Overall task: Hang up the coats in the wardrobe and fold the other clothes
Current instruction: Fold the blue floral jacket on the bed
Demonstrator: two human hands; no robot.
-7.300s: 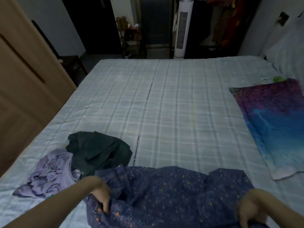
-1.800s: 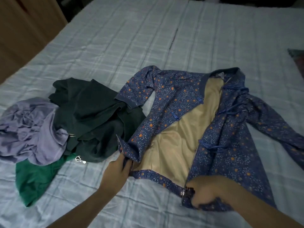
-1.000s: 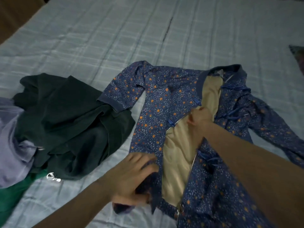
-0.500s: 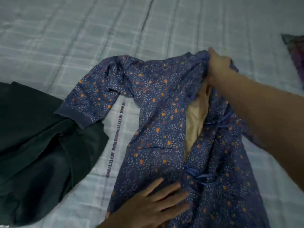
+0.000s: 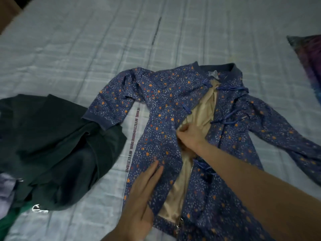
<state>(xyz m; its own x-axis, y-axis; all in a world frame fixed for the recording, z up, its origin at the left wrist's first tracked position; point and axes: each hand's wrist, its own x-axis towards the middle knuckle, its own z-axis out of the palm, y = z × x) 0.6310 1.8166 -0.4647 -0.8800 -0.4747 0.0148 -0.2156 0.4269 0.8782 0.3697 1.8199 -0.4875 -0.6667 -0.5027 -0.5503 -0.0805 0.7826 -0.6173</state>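
The blue patterned jacket (image 5: 161, 108) lies front-up on the bed (image 5: 191, 32), right of centre in the head view, collar toward the far side and hem toward the person. Its front is partly open, exposing a tan lining (image 5: 199, 115) along the centre line. Blue knot fastenings run down both front edges, and a metal zip (image 5: 178, 225) shows at the hem.

Left to right:

1. At the left frame edge, a lilac garment (image 5: 6, 192) and a green garment (image 5: 8, 221) show in part only.
2. A dark green garment (image 5: 52, 146) lies crumpled on the bed. The cuff of one jacket sleeve (image 5: 111, 105) rests on its upper right edge.
3. A line of printed lettering (image 5: 133, 136) runs along the bedcover between the dark green garment and the jacket body.
4. The left hand (image 5: 140, 200) lies flat on one front panel near the hem, fingers straight and together, pressing the fabric down. It grasps nothing.
5. The right hand (image 5: 189, 134) reaches over the other panel to the centre opening. Its fingers are curled and pinch the front-panel edge at the lining.
6. The other sleeve extends toward the right frame edge.
7. A purple and blue pillow (image 5: 311, 56) lies at the far right, apart from the jacket.
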